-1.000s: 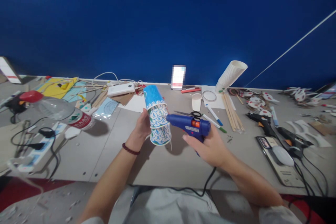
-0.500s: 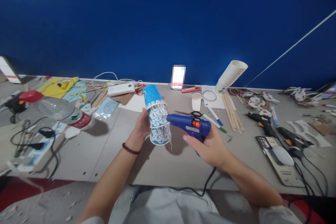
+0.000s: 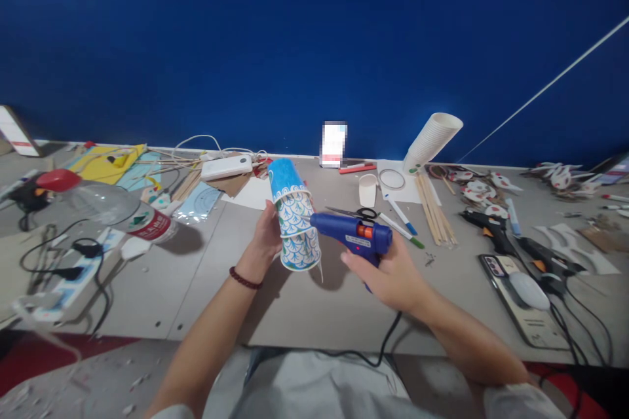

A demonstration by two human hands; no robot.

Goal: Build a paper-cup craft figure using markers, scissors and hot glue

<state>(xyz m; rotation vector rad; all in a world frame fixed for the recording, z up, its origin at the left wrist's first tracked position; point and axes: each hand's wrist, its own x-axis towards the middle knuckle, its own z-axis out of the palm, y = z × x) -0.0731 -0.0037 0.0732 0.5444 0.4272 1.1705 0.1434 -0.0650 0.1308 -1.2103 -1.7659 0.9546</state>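
Note:
My left hand (image 3: 266, 239) is closed round the left side of a column of joined paper cups (image 3: 298, 216), held slightly tilted above the table. The top cup is blue; those below carry a blue scale pattern on white. My right hand (image 3: 390, 272) grips a blue hot glue gun (image 3: 348, 230) by its handle, with a small red light lit. The gun's nozzle points left and meets the cups' right side near a rim; whether it touches I cannot tell. A thin white strand hangs at the lowest rim.
Scissors (image 3: 363, 213), markers (image 3: 401, 215) and wooden sticks (image 3: 436, 209) lie beyond my right hand, near a leaning stack of white cups (image 3: 432, 142). A bottle (image 3: 113, 206) and a power strip (image 3: 81, 281) are at left. Other glue guns (image 3: 550, 262) and a phone (image 3: 523, 304) lie at right.
The glue gun and my right hand have shifted slightly left, and the nozzle now sits a little further across the cups. My left hand stays nearly still.

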